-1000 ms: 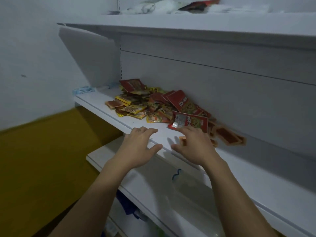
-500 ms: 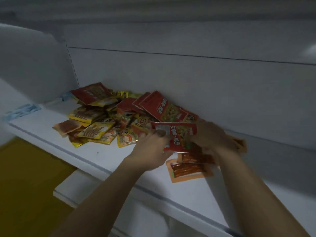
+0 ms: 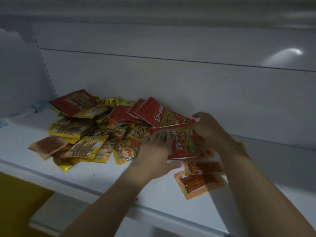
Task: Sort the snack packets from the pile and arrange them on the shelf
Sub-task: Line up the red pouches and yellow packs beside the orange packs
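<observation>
Clamping a red packet (image 3: pixel 185 142) between them, left hand (image 3: pixel 156 156) and right hand (image 3: pixel 212 132) each grip one edge beside the pile (image 3: pixel 89 134)

Left hand (image 3: pixel 153 151) was a smear where its fingers met the red packet (image 3: pixel 184 142), so grip or just touch, couldn't tell. Right hand (image 3: pixel 212 132) covered that packet's far right corner. Most of the pile (image 3: pixel 85 130) was buried under itself, print unreadable. The shelf (image 3: pixel 102 177) ran off past both sides of the shot.
</observation>
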Motion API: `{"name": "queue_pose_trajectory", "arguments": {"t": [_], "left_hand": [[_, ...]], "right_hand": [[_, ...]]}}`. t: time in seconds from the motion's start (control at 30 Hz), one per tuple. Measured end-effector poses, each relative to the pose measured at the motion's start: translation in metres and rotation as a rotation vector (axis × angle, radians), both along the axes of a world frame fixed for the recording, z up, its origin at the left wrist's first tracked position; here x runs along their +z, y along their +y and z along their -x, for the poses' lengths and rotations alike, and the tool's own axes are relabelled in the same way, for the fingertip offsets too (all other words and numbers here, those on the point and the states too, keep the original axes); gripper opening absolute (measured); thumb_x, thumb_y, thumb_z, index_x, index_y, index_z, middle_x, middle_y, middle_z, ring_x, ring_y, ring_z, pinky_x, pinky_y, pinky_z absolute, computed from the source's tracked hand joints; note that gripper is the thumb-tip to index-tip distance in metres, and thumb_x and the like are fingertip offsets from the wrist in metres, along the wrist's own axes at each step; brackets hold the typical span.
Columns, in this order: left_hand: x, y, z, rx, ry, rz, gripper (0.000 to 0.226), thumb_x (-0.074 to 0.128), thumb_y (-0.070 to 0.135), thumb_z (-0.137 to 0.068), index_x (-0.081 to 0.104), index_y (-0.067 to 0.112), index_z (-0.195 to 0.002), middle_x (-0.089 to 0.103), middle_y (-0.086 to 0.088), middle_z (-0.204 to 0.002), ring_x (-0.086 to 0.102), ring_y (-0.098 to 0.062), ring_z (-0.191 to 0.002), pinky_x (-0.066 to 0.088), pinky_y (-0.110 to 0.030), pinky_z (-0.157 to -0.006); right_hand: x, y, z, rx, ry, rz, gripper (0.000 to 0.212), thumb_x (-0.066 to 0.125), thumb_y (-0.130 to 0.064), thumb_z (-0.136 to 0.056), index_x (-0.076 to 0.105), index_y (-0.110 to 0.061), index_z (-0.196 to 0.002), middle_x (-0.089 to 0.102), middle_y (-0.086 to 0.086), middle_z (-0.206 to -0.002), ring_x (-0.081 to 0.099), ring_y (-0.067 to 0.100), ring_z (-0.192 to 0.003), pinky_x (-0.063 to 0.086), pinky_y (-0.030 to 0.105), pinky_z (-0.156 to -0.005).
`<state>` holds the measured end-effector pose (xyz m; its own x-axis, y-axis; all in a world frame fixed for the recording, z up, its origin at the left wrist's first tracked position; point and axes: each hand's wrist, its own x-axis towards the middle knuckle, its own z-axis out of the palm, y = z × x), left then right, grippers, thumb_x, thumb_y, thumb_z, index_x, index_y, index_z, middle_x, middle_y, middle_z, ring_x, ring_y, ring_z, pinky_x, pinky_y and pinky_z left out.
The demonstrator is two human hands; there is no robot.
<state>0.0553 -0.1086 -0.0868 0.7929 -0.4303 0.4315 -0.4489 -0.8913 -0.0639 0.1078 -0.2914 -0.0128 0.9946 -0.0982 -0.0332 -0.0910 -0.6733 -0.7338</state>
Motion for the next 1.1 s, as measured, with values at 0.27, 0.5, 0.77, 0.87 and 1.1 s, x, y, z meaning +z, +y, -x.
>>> {"name": "queue_pose_trajectory", "arguments": {"t": [0.27,0.5,0.77,0.87,1.1], "left_hand": [[0.033,0.037,-0.018,-0.005,-0.201,0.493,0.032,0.053,0.034,-0.089,0.067,0.011,-0.106,0.066,-0.01,-0.09,0.063,-0.033,-0.073,0.05,-0.038,-0.056],[0.059,0.099,-0.044,0.011,0.158,1.005,0.036,0.062,0.032,-0.095,0.058,0.013,-0.125,0.064,0.007,-0.107,0.06,-0.012,-0.099,0.047,-0.027,-0.083],[0.063,0.136,-0.075,0.019,0.34,1.087,0.021,0.064,0.03,-0.094,0.06,0.022,-0.113,0.063,0.005,-0.105,0.061,-0.02,-0.102,0.048,-0.035,-0.087],[0.056,0.141,-0.082,0.02,0.396,1.164,0.022,0.065,0.027,-0.094,0.062,0.022,-0.115,0.065,0.005,-0.106,0.062,-0.02,-0.103,0.048,-0.035,-0.088],[0.026,0.146,-0.091,0.096,0.424,1.281,0.035,0.067,0.03,-0.093,0.065,0.015,-0.124,0.068,0.0,-0.116,0.063,-0.023,-0.109,0.051,-0.039,-0.094]], "right_hand": [[0.078,0.057,0.019,0.107,-0.016,-0.846,0.027,0.049,0.0,-0.098,0.054,-0.002,-0.124,0.056,0.016,-0.075,0.068,0.028,-0.061,0.06,0.04,-0.06],[0.064,0.094,0.01,-0.001,-0.112,-0.601,0.045,0.065,-0.021,-0.094,0.05,-0.009,-0.135,0.065,0.012,-0.099,0.068,0.02,-0.072,0.057,0.028,-0.053],[-0.008,0.122,-0.017,0.019,-0.152,0.308,0.047,0.067,-0.052,-0.08,0.068,-0.018,-0.112,0.069,0.005,-0.107,0.064,0.027,-0.101,0.044,0.03,-0.077],[-0.03,0.125,-0.026,-0.045,-0.153,0.336,0.095,0.055,-0.082,-0.052,0.05,-0.033,-0.133,0.061,0.0,-0.13,0.057,0.028,-0.12,0.046,0.042,-0.098],[-0.044,0.123,-0.022,-0.103,-0.344,0.593,0.052,0.06,-0.025,-0.089,0.048,-0.025,-0.14,0.057,0.005,-0.133,0.053,0.028,-0.123,0.042,0.041,-0.102]]}}
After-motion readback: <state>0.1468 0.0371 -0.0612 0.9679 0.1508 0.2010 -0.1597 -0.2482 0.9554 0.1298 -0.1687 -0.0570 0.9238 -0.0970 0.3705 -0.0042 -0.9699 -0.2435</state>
